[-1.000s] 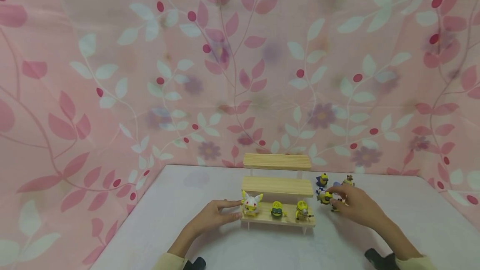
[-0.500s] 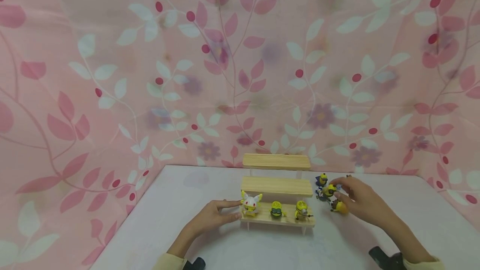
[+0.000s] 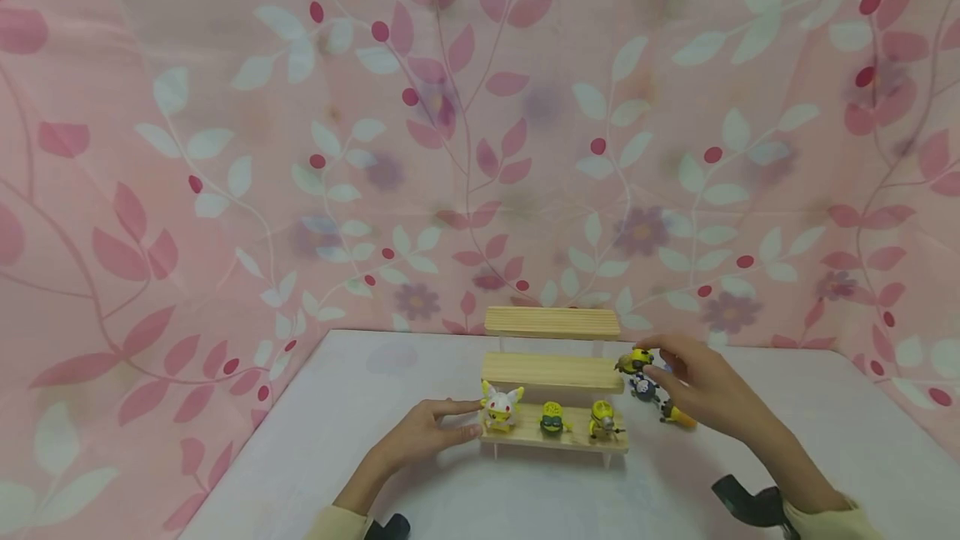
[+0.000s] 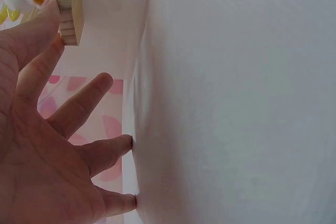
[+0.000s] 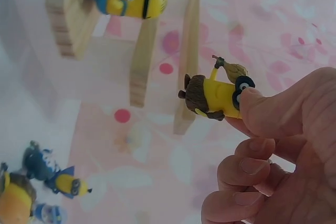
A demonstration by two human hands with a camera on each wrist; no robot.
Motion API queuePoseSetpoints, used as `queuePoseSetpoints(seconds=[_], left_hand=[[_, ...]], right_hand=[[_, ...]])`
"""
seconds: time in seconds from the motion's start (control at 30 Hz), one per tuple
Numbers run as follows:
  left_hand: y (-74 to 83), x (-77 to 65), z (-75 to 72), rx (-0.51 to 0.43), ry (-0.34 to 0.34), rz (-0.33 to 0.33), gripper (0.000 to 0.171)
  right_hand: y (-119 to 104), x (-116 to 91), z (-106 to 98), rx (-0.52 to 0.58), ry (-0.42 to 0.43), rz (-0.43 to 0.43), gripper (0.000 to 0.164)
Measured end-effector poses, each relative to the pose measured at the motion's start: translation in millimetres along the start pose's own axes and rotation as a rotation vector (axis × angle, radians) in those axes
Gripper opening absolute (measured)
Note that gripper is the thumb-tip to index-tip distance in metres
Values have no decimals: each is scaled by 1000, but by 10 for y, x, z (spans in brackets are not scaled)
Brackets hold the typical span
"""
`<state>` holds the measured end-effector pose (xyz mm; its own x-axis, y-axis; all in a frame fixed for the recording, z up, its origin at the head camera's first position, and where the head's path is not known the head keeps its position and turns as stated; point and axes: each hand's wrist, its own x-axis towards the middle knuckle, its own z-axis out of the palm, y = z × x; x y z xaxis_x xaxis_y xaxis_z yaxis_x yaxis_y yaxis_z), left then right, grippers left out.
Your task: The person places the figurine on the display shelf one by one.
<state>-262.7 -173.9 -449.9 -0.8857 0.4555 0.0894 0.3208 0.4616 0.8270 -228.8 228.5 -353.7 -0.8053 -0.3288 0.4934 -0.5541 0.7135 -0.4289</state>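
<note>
My right hand [image 3: 701, 390] pinches a yellow minion figurine [image 5: 220, 97] between thumb and forefinger, at its goggled head. It wears a brown skirt and raises a small brownish club. In the head view it overlaps the right end of the middle tier of a three-step wooden shelf [image 3: 555, 370]. My left hand [image 3: 426, 433] touches the left end of the lowest tier with thumb and forefinger; its other fingers are spread. On that tier stand a white-hooded yellow figurine [image 3: 499, 408], a green-and-yellow minion [image 3: 551, 418] and a minion with a small gun [image 3: 603, 420].
Right of the shelf, on the white table [image 3: 300, 407], lie an orange-yellow figurine [image 3: 681, 417] and a blue-and-white one [image 3: 643, 388]. A minion in blue [image 5: 68, 183] lies close by. Pink floral cloth [image 3: 480, 148] hangs behind the table.
My right hand has lifted the skirted minion out of the group of figurines and carried it left and up towards the shelf. The left hand has stayed at the lowest tier.
</note>
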Motion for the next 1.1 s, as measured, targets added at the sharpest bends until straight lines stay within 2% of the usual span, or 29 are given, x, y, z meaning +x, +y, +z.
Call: queuePoseSetpoints(seconds=[0.13,0.4,0.67,1.0,1.1], left_hand=[[3,-6,-5,-2,1,5,40],[-15,-10,-11,-2,2,4,39],[-23,-2,-8,10,-5,32,40],[-45,12,-8,10,-6,35,39],[-41,8,-15,7,-5,33,39]], right_hand=[[-101,91,30,29,-5,-27,32],[-260,292,133,11,-29,-91,29],[-383,442,218,49,-91,-40,28],[-512,634,319,91,-154,-53,24],[-551,709,372,95,-170,-79,23]])
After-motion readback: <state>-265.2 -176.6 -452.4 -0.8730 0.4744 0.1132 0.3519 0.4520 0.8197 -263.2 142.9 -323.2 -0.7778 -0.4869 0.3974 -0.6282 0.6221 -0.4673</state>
